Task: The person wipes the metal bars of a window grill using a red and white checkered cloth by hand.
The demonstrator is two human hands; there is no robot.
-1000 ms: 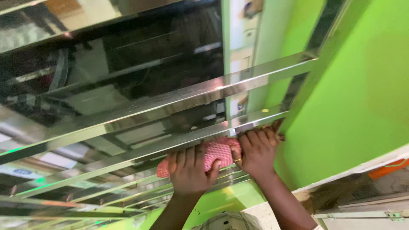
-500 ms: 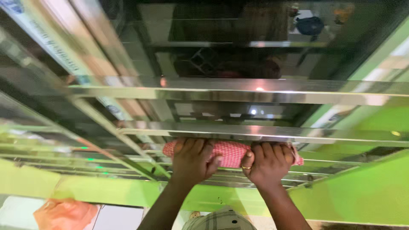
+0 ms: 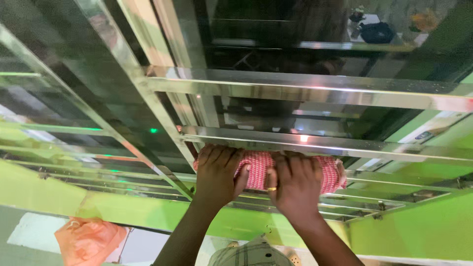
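Now hands (image 3: pixel 256 180) closer on cloth (image 3: pixel 295 172)

Light is even and fairly bright, with no hard shadows on the hands or the red-and-white checked cloth (image 3: pixel 295 172). The polished steel crossbars (image 3: pixel 315 91) carry white glare streaks and a small hot spot on the lower bar (image 3: pixel 301 139). Dark glass panes (image 3: pixel 276 34) behind mirror the room murkily (shapes there are unreadable). The left side smears with motion blur, and a tiny green light (image 3: pixel 153 130) glows. The green painted frame (image 3: pixel 423 231) looks saturated.
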